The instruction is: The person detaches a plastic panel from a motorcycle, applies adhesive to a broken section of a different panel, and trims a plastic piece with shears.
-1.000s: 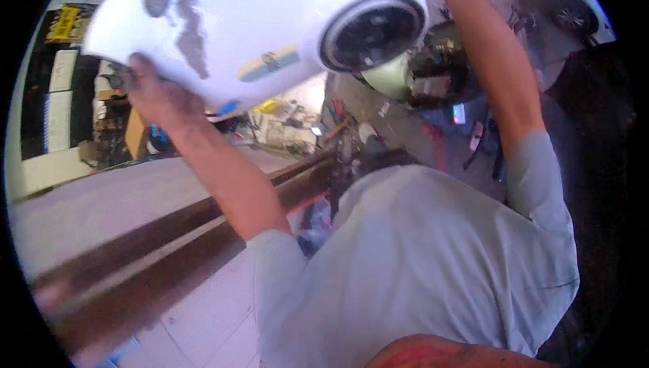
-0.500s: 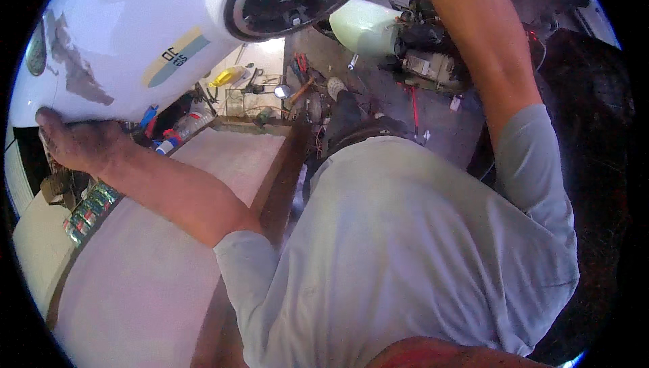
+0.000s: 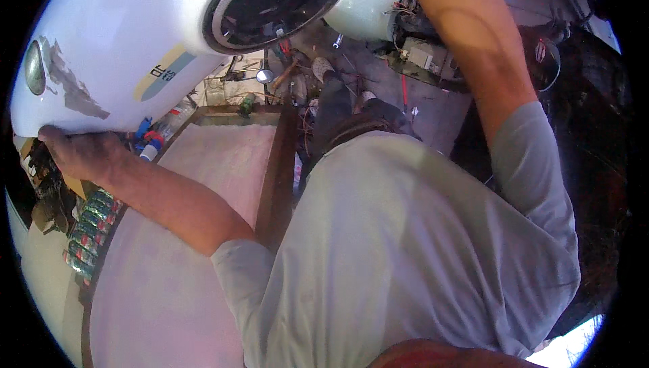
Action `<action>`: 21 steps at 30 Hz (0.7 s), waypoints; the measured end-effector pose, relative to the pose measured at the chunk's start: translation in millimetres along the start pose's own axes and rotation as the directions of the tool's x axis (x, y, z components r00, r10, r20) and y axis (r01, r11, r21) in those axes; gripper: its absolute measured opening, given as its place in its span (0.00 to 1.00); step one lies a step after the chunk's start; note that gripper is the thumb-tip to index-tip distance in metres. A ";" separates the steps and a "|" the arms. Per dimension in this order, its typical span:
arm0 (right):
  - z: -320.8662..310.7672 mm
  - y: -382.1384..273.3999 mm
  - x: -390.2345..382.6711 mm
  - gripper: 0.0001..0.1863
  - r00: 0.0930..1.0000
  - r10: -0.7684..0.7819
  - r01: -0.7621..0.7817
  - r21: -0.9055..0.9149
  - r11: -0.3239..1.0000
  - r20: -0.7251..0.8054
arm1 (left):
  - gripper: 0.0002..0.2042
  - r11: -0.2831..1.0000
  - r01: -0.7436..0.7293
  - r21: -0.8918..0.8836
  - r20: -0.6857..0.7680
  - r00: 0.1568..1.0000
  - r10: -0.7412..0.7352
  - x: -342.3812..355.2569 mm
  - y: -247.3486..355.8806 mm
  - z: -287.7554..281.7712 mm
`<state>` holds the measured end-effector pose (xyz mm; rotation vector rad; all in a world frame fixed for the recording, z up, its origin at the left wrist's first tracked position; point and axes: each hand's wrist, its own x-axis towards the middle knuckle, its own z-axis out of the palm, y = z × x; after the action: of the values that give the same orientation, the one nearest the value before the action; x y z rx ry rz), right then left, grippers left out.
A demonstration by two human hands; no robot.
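Observation:
A large white curved body panel fills the upper left, with a round dark lamp, a small oval light, a grey patch and a striped sticker. My left hand grips the panel's lower left edge, fingers curled under it. My right forearm reaches up past the lamp's right side and out through the top edge; that hand is out of view.
On my left is a pale bench top with a wooden frame and a row of shiny cans. Beyond lie scattered tools, a pale fairing and mechanical parts. A dark bulky object stands at my right.
The white panel, held throughout by my left hand, has shifted left in view and then slightly lower. My right hand has left the top of the frame. More of the bench top shows.

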<state>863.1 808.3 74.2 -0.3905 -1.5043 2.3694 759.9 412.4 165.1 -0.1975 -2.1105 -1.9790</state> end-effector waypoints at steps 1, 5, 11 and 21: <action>1.6 2.0 -1.1 0.23 1.000 0.016 -0.016 0.004 1.000 0.004 | 0.27 0.999 0.033 0.014 0.004 0.999 -0.033 3.3 -5.0 -2.4; 7.7 8.2 2.5 0.27 0.997 -0.050 0.046 -0.069 0.997 -0.052 | 0.27 0.997 0.049 0.062 -0.014 0.999 -0.048 15.2 -23.2 -7.7; 11.3 18.8 0.1 0.36 0.980 -0.110 0.090 -0.124 0.988 -0.165 | 0.31 0.994 0.050 0.098 -0.181 0.983 -0.032 9.4 -4.1 16.7; 46.9 59.2 -127.2 0.24 0.970 -0.068 -0.085 -0.589 0.804 -0.233 | 0.35 0.999 0.036 0.016 -0.288 0.957 -0.030 22.0 64.2 9.8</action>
<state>954.9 695.3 47.9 -0.7981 -2.0932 1.7064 754.7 425.4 232.3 0.1249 -1.9575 -1.8709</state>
